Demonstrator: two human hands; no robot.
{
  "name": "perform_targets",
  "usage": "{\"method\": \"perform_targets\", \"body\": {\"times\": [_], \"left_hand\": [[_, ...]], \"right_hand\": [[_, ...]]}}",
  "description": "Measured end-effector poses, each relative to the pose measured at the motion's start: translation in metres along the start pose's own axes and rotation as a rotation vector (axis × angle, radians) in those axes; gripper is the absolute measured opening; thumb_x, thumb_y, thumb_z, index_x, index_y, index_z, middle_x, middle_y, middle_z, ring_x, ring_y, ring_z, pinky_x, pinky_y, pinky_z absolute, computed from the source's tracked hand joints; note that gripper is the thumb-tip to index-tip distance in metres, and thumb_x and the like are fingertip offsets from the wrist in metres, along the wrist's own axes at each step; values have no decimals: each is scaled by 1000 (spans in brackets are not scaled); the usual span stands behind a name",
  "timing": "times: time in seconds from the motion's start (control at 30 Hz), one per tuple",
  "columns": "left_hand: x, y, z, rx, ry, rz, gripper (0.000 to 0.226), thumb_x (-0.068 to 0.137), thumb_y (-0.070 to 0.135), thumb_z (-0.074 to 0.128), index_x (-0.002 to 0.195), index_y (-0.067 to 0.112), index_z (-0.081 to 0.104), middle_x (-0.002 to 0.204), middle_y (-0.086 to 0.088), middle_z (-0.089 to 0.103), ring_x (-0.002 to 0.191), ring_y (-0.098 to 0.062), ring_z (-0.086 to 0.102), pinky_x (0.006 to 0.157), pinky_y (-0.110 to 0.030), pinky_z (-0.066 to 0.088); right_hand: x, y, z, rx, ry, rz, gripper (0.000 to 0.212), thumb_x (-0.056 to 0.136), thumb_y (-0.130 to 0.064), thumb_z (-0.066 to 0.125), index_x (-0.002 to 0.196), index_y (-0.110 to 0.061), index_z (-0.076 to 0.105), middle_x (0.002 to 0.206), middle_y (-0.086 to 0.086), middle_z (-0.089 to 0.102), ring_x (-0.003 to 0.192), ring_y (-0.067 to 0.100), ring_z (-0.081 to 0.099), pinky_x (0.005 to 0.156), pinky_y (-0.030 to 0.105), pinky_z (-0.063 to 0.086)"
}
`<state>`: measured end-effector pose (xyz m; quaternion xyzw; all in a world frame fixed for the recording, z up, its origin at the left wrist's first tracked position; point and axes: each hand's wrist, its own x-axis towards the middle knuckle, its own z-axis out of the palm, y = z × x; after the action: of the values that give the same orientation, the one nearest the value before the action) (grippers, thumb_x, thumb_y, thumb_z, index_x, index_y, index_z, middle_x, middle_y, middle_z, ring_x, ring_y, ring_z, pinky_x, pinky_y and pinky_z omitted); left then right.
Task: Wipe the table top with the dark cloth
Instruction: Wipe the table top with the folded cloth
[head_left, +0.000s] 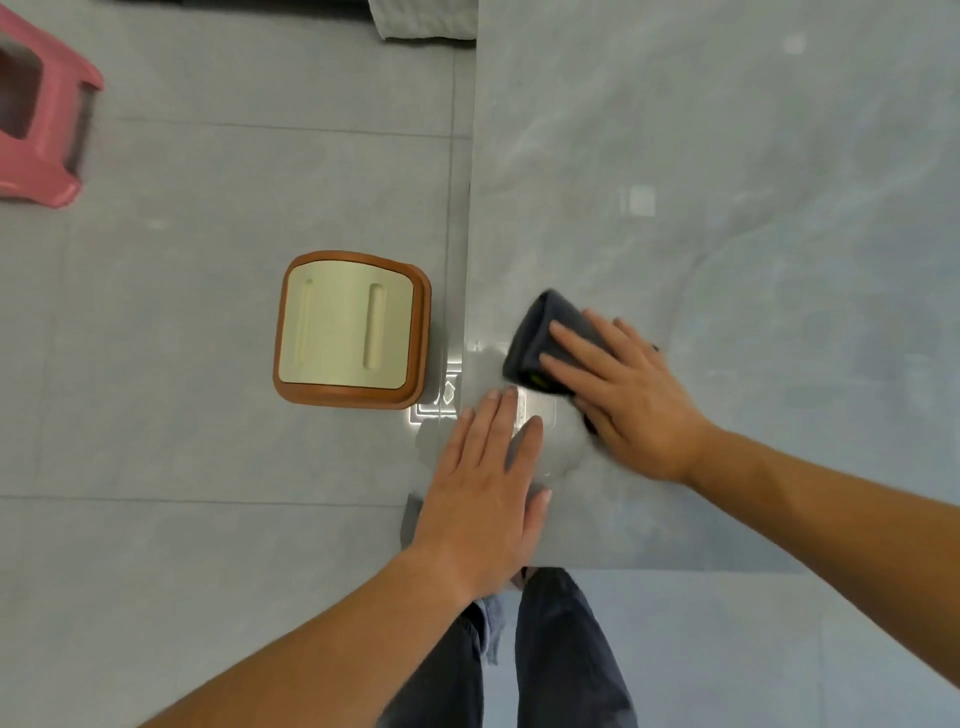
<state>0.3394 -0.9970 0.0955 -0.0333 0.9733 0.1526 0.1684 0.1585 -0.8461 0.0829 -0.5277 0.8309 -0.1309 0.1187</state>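
Observation:
The grey marble-look table top (727, 182) fills the right half of the view, its left edge running down the middle. A folded dark cloth (540, 332) lies on the table near that left edge. My right hand (628, 395) presses flat on the cloth with straight fingers spread over it. My left hand (483, 499) rests flat on the table's near left corner, fingers straight, holding nothing.
A brown stool with a cream seat (350, 330) stands on the tiled floor just left of the table. A pink plastic stool (36, 114) is at the far left. A grey fabric item (423, 21) sits at the top. My legs (550, 649) are below the table's near edge.

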Motion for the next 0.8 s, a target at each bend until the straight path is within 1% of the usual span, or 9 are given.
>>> {"method": "perform_targets", "body": {"times": [0.1,0.2,0.3,0.37,0.47,0.53,0.6,0.73,0.8], "left_hand": [[-8,5,7,-14,18,-12,67,103,50,23,158,12,15,166,-19,-3,153,-30,-11,123,-51,11],[-14,11,13,-40,48,-35,66,103,48,23,157,12,17,166,-19,-1,153,-30,-9,123,-50,10],[-17,14,16,-58,67,-68,64,103,47,24,157,13,19,166,-18,0,153,-29,-9,124,-48,8],[-22,15,16,-61,62,-71,63,103,47,26,156,13,21,166,-18,2,153,-30,-7,124,-48,9],[-35,19,21,-49,47,-59,62,103,47,30,155,13,25,166,-18,7,153,-31,0,123,-48,12],[-44,25,26,-27,50,-43,63,102,47,31,155,13,25,166,-18,7,154,-31,1,123,-46,8],[-49,29,32,-2,63,-48,63,103,46,31,156,13,24,166,-17,6,154,-30,-1,122,-45,4],[-49,35,37,-6,67,-119,61,103,44,28,156,14,24,166,-17,4,154,-30,-2,121,-47,8],[-51,40,39,-8,65,-163,61,103,44,27,156,14,23,166,-18,4,154,-30,-3,121,-47,7]], "right_hand": [[1,20,-11,-47,-59,-107,47,102,-26,42,148,-20,47,160,3,33,150,37,23,119,57,22],[48,34,-16,-13,73,123,47,101,-19,46,149,-19,46,161,6,33,149,39,23,118,59,21],[68,17,-9,56,159,376,50,103,-22,40,152,-25,40,164,1,26,152,34,14,121,56,13],[49,-5,2,58,146,283,49,101,-24,40,151,-22,43,163,3,29,151,36,16,120,58,16],[9,-25,11,9,-18,-70,49,101,-26,39,149,-22,46,161,3,31,151,37,18,121,57,17],[20,-11,3,-17,-80,-221,49,101,-27,38,149,-23,46,161,2,32,151,37,20,120,57,18],[53,-1,0,-24,-57,-201,49,100,-26,38,149,-24,45,161,1,32,151,36,20,120,57,17],[98,-22,9,51,52,89,50,102,-21,41,151,-29,40,164,-2,26,153,34,11,123,52,5],[74,-33,17,17,20,-28,52,100,-19,45,151,-28,41,163,-2,27,153,34,11,123,53,6]]}}
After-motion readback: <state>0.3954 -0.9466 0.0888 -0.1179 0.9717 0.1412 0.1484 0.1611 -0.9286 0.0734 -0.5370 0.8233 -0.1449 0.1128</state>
